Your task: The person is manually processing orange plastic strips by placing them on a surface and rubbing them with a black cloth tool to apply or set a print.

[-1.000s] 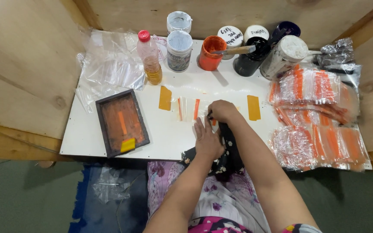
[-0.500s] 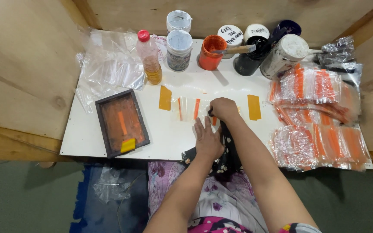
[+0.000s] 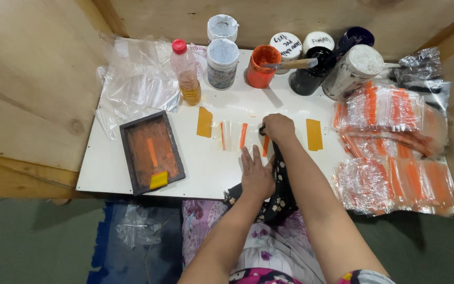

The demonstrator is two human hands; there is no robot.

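My left hand point(image 3: 256, 174) lies flat, fingers spread, on the near edge of the white table point(image 3: 206, 168), pressing on a dark floral cloth point(image 3: 277, 194). My right hand point(image 3: 278, 128) is closed around a wad of that same cloth, pressing it down on the table beside a small clear bag with orange stripes point(image 3: 235, 136). An orange-yellow patch point(image 3: 204, 121) lies left of the bag and another point(image 3: 314, 134) right of my right hand.
A dark tray of orange paint with a yellow squeegee point(image 3: 151, 151) sits at left. Paint jars point(image 3: 262, 66), a red-capped bottle point(image 3: 186, 73) and a stirring stick stand along the back. Printed bags point(image 3: 392, 142) pile up at right, empty clear bags point(image 3: 132, 84) at back left.
My right hand has shifted slightly with the cloth near the striped bag. The left hand stays flat in place.
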